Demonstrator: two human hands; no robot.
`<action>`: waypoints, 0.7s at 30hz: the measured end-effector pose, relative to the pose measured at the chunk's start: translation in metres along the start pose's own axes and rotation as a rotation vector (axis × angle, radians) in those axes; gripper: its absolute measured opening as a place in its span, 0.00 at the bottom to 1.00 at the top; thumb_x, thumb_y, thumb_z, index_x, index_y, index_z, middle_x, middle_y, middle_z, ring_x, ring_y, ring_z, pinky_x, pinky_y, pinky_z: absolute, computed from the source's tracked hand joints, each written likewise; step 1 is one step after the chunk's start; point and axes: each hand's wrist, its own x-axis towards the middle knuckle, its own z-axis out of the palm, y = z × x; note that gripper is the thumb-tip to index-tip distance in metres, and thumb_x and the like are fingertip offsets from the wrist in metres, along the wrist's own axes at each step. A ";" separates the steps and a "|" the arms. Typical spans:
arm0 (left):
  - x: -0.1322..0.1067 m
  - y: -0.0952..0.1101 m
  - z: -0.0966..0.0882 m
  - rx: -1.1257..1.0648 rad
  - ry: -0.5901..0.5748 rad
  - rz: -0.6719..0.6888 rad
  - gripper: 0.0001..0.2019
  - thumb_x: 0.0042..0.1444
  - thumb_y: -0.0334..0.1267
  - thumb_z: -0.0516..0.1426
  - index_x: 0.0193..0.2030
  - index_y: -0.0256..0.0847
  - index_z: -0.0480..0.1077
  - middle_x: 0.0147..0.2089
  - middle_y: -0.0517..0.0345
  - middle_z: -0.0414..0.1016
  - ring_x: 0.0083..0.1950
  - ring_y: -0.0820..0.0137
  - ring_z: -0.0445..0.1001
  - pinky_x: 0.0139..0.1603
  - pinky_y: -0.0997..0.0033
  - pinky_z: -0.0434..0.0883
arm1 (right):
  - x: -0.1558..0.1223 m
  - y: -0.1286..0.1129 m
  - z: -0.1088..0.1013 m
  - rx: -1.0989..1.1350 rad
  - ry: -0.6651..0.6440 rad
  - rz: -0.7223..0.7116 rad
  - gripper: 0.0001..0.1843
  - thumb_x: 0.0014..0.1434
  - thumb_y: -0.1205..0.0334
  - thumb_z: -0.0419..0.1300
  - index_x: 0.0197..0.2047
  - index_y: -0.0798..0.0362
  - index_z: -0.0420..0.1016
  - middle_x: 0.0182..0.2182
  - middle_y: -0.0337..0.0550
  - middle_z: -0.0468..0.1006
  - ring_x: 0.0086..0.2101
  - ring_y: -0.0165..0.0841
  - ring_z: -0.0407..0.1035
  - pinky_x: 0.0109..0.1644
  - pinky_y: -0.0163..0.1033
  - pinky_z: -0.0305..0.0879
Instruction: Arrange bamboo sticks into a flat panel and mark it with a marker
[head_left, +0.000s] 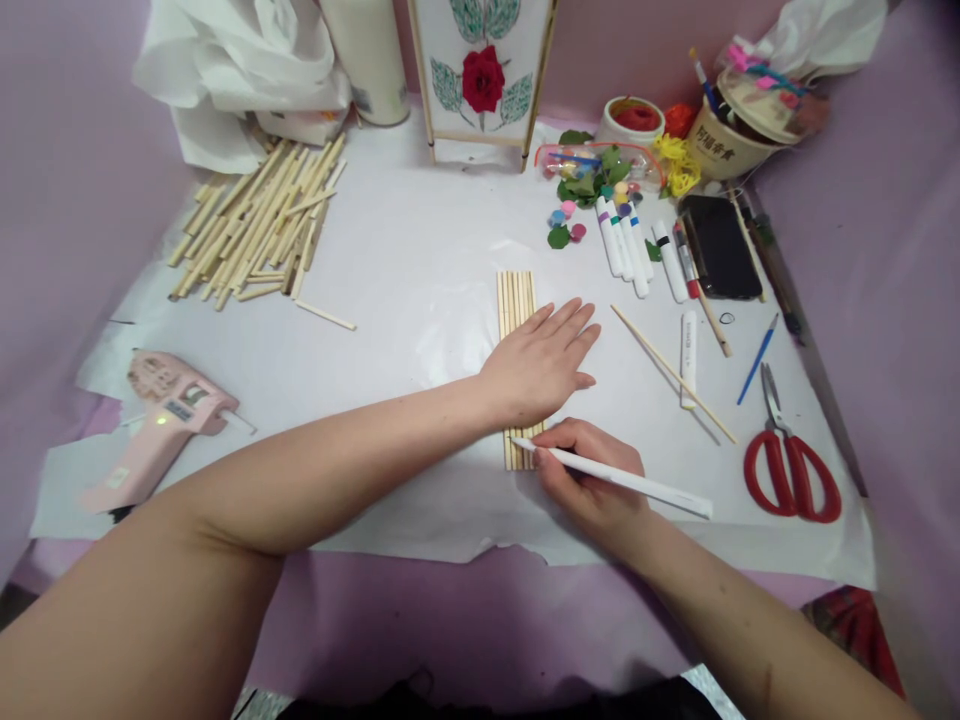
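Spreading under everything, the counter (405, 260) is covered by a white sheet with an uneven near edge. At its far left lies a heap of cut sticks (259, 225), piled in front of some crumpled white wrapping (247, 60). A framed rose picture (484, 80) stands upright at the back, on two slim legs. The pink glue gun (169, 425) rests at the left, nozzle toward the right, a small green light showing on it.

The left grip (534, 365) lies palm down across the middle of the row of sticks (516, 300) — fingers stretched out past its right side, closed on nothing. That row sits near the front of the counter, the sticks side by side and pointing away from the person, with both ends showing beyond the hand. The right grip (596, 480), just below, is closed around a white pen (637, 480); the pen's tip is at the near end of the row — I can't tell whether it touches.

Well to the right are the red-handled scissors (782, 428), points facing away, and beyond them a dark phone (721, 245). A thin stick (652, 348) crosses a white marker (688, 345). Smallest are the paint pots (568, 208) beside some green leaves.
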 end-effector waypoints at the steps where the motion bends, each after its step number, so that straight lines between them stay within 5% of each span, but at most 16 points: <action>1: 0.000 0.000 0.000 -0.001 -0.004 -0.001 0.29 0.66 0.47 0.47 0.69 0.33 0.51 0.74 0.47 0.43 0.74 0.62 0.40 0.73 0.59 0.41 | 0.000 0.000 0.000 0.006 -0.004 -0.003 0.04 0.59 0.69 0.58 0.33 0.53 0.72 0.24 0.39 0.75 0.24 0.27 0.68 0.28 0.32 0.64; 21: 0.001 -0.001 0.002 0.019 0.011 0.003 0.30 0.66 0.48 0.46 0.69 0.33 0.51 0.74 0.48 0.44 0.74 0.62 0.40 0.73 0.59 0.41 | -0.002 0.001 0.001 0.014 -0.004 -0.001 0.03 0.58 0.69 0.58 0.33 0.55 0.72 0.24 0.39 0.74 0.25 0.26 0.68 0.29 0.31 0.63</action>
